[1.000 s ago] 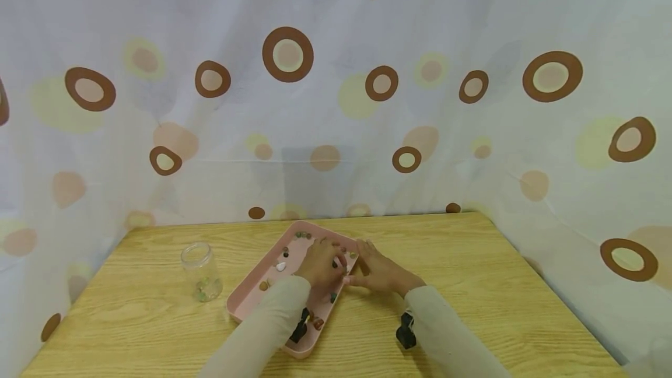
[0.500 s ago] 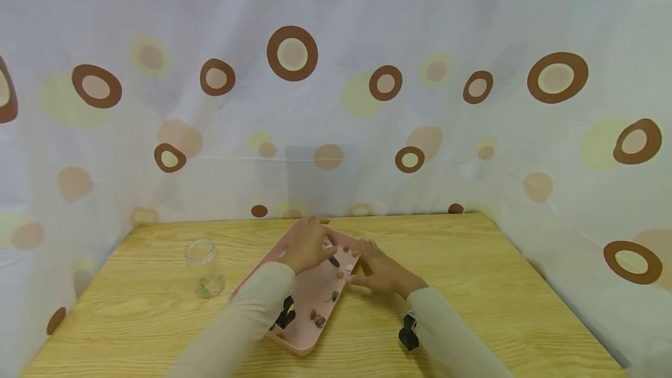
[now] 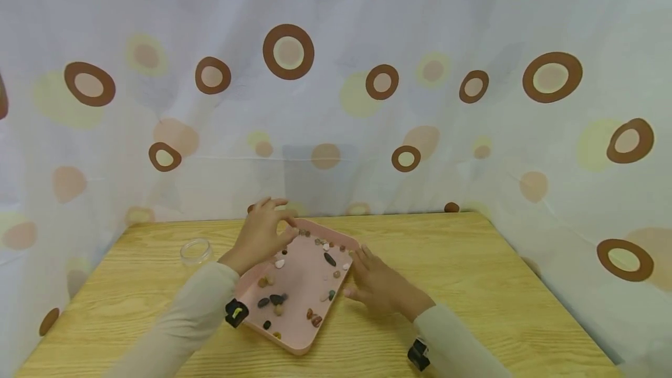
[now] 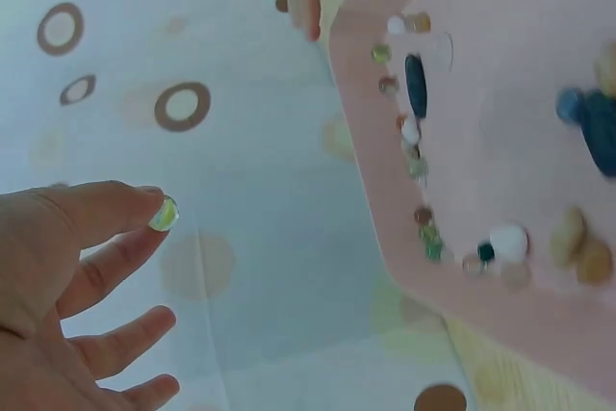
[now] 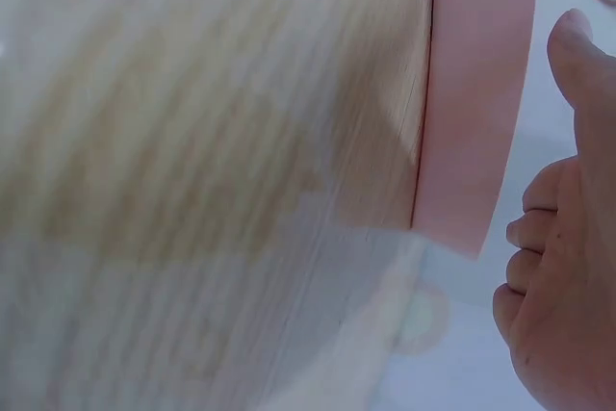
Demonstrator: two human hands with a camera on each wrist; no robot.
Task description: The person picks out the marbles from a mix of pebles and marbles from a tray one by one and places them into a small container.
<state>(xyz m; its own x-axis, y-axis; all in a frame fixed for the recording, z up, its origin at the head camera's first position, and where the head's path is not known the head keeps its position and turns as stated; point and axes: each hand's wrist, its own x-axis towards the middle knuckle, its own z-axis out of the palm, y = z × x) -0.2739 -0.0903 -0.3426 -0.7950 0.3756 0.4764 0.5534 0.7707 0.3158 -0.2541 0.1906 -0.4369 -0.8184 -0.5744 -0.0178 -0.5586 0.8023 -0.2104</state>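
Between thumb and index finger, my left hand (image 3: 262, 238) pinches a small clear glass marble (image 4: 165, 215) with a yellow-green core. The hand is raised over the far left side of a pink tray (image 3: 301, 279), its other fingers spread. In the tray lie scattered pebbles, among them a long dark stone (image 3: 329, 259), a white stone (image 3: 280, 263) and reddish-brown stones (image 3: 316, 321). A few small green marbles (image 4: 430, 238) sit along its wall in the left wrist view. My right hand (image 3: 380, 284) rests by the tray's right rim, fingers extended, holding nothing.
A clear jar (image 3: 196, 251) stands left of the tray, its lower part hidden behind the left sleeve. The wooden table (image 3: 446, 267) ends at a dotted curtain (image 3: 325, 104) behind. Both wrists wear black camera mounts.
The left hand has risen out of the tray, first toward its far side, then left, with the marble pinched. The right hand has stayed at the right rim, shifting slightly.
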